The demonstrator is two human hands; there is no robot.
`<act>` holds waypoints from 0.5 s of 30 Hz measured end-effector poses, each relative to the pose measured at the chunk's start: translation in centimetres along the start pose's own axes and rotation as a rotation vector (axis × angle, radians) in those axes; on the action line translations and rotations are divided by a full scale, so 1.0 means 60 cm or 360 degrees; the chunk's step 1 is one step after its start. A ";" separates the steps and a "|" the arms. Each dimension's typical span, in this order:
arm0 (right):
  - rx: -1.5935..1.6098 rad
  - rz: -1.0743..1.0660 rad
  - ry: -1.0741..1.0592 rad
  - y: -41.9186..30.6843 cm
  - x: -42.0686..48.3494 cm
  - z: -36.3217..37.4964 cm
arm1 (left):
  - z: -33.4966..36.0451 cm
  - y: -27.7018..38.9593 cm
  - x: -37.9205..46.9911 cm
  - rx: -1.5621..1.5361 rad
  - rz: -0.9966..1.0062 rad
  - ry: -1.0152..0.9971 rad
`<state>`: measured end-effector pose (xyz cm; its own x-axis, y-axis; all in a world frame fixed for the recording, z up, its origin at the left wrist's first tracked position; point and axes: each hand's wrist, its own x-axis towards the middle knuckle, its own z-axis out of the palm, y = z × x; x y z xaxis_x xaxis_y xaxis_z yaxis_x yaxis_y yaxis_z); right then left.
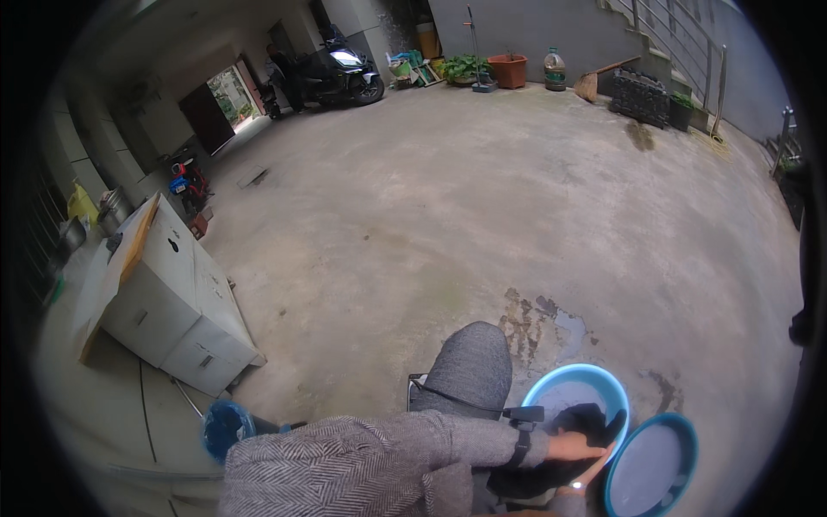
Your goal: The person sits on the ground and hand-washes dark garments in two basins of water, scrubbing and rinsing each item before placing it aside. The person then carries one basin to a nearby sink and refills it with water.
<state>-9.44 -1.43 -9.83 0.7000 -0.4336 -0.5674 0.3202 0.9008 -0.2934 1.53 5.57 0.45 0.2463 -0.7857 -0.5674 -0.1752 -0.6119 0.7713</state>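
Dark wet-looking cloth lies partly in a light blue basin of cloudy water, low on the right. My left hand, below a grey herringbone sleeve with a black strap and small device, grips the cloth at the basin's near right side. Close against it, my right hand, with a shiny band at the wrist, also holds the cloth. Part of the cloth sticks up beyond my fingers; more dark fabric hangs below the left forearm. The fingers partly hide each other. A second blue basin of cloudy water stands to the right.
A white cabinet and a lined blue bin stand left. Wet patches mark the concrete beyond the basins. Farther off are a scooter, a person beside it, planters, a broom and stairs.
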 end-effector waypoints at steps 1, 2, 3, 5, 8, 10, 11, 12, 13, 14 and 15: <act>0.0048 0.0006 -0.0047 0.003 -0.002 0.005 | -0.008 0.014 -0.005 0.0243 -0.0038 -0.0023; 0.0097 -0.0002 -0.0074 0.005 -0.004 0.013 | -0.021 0.023 -0.011 0.0427 -0.0019 -0.0015; 0.0131 -0.0005 -0.0093 0.005 -0.007 0.023 | -0.039 0.028 -0.015 0.0626 -0.0010 -0.0013; 0.0065 -0.0028 0.0017 0.002 -0.023 0.045 | -0.065 0.036 -0.015 0.0859 -0.0067 -0.0043; -0.0032 0.0271 -0.0291 -0.002 -0.042 0.084 | -0.096 0.024 0.018 0.0571 -0.0335 -0.0095; -0.0130 0.0170 -0.0326 0.002 -0.052 0.105 | -0.110 -0.017 0.036 -0.0115 -0.0343 -0.0143; -0.0086 0.0152 -0.0355 0.003 -0.056 0.112 | -0.111 -0.035 0.048 -0.0523 -0.0394 -0.0207; -0.0095 0.0057 -0.0381 0.004 -0.060 0.115 | -0.112 -0.052 0.059 -0.0742 -0.0357 -0.0352; -0.0103 0.0023 -0.0197 0.003 -0.061 0.116 | -0.104 -0.067 0.068 -0.0937 -0.0424 -0.0363; -0.0084 0.0024 -0.0133 0.001 -0.061 0.115 | -0.097 -0.081 0.073 -0.1134 -0.0489 -0.0369; -0.0036 0.0060 -0.0218 0.000 -0.059 0.112 | -0.090 -0.092 0.076 -0.1333 -0.0555 -0.0375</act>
<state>-7.66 0.25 -2.64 0.7923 -0.3907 -0.4687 0.2784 0.9149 -0.2922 8.76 5.85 -4.82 -0.0602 -0.6243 -0.7788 0.6384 -0.6239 0.4508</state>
